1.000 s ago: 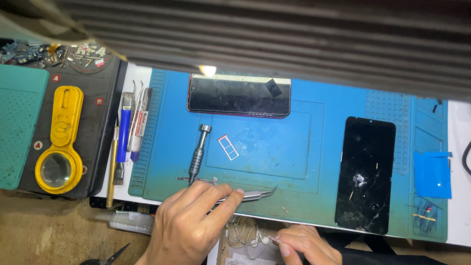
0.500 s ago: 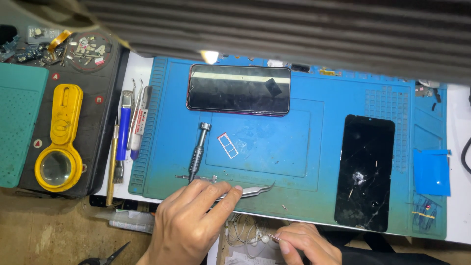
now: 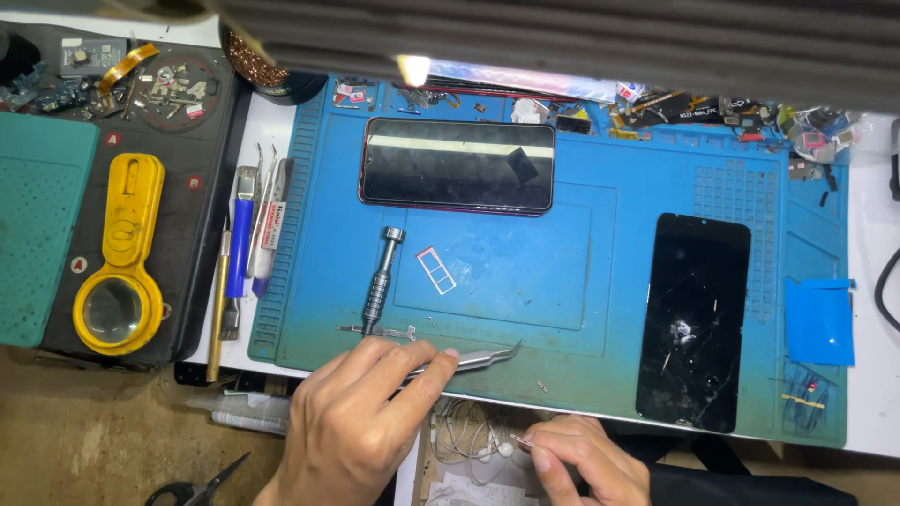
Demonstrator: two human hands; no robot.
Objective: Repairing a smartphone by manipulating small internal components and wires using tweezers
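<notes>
At six o'clock on the mat (image 3: 562, 281), your left hand (image 3: 361, 412) grips curved tweezers (image 3: 473, 356); your right hand (image 3: 581, 459) pinches a tiny part (image 3: 518, 439) off the worktop's edge, where it could drop and vanish.

A white table (image 3: 867, 412) carries a big blue mat (image 3: 656, 178). At 9 o'clock lie a black mat (image 3: 187, 234) and a green mat (image 3: 37, 234). Between the black and blue mats, some small hand tools (image 3: 246, 248) lie right on the white top.
</notes>
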